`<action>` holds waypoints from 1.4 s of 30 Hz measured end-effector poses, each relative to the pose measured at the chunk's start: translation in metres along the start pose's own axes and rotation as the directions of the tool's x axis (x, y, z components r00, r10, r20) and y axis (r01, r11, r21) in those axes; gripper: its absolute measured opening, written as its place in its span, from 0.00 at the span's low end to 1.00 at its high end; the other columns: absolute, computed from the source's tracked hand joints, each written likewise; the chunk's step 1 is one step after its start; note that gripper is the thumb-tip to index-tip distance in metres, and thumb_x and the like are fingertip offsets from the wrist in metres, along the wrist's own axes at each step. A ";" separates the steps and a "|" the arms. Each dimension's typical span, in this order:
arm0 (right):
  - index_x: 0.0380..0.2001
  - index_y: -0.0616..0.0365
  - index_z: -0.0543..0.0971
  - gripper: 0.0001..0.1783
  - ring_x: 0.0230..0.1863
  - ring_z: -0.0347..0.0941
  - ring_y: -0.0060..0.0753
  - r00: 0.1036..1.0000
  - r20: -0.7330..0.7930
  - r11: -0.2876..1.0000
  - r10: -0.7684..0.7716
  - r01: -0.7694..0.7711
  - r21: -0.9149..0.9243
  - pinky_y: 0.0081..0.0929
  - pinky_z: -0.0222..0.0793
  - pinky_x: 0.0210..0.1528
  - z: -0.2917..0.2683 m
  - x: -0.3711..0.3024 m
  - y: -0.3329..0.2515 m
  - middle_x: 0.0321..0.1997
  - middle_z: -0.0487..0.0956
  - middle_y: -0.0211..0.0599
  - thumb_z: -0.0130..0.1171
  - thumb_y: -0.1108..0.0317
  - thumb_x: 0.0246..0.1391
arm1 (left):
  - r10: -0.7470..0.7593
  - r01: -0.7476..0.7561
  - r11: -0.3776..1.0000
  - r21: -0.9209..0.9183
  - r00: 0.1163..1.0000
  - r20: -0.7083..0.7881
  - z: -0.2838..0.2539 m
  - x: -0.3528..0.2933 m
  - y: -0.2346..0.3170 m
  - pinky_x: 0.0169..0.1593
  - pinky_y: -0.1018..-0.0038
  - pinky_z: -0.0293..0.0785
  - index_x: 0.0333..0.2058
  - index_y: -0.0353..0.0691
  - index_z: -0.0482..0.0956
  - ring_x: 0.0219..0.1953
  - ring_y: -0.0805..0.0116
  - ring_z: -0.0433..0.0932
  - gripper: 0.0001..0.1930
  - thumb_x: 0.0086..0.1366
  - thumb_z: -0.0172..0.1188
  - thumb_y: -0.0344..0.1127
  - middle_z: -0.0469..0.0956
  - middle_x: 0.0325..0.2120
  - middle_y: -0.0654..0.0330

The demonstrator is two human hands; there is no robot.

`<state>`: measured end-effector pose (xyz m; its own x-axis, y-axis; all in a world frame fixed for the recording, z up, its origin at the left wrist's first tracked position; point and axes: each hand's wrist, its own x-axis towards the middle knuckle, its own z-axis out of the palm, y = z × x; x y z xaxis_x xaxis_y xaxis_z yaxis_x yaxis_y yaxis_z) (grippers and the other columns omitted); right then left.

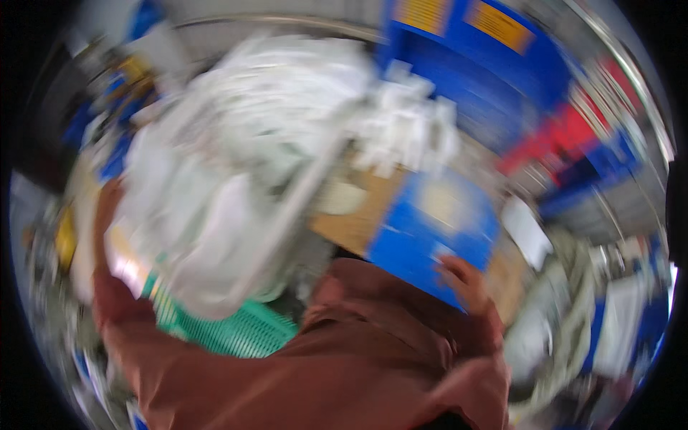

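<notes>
The whole view is smeared by motion. My right hand (464,279) is over the near right part of a blue board (408,247), its fingers curled together around a small white patch (440,252) too blurred to name. A pale round heap or disc (446,204) lies on the same board. Far to the left, my left hand (111,195) reaches along the outer side of a large white container (276,236) heaped with white pieces (287,93). Its fingers are too blurred to read, and whether it touches the container cannot be made out.
Several white tube-like pieces (408,125) lie beyond the blue board, beside a brown work surface (365,186). A blue machine or bin (466,79) stands behind them. Below the white container is a green perforated basket (236,333). Red and blue boxes (566,136) are at right.
</notes>
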<state>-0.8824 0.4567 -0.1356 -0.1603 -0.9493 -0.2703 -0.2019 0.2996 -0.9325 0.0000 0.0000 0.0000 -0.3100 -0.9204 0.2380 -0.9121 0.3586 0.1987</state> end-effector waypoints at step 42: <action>0.59 0.62 0.79 0.24 0.59 0.80 0.48 0.231 -0.670 0.596 -0.705 -0.320 -0.737 0.41 0.75 0.61 -0.176 -0.158 0.075 0.57 0.82 0.49 0.51 0.82 0.59 | 0.812 0.382 0.332 -0.862 0.349 0.467 0.225 -0.095 0.860 0.57 0.66 0.81 0.71 0.38 0.64 0.57 0.63 0.79 0.33 0.72 0.65 0.38 0.78 0.58 0.52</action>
<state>-1.0422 0.6457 -0.1207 -0.5424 -0.3667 0.7558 -0.7808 0.5520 -0.2925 -0.8158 0.3607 -0.0651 -0.9745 -0.1024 -0.1997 -0.1899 -0.0985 0.9769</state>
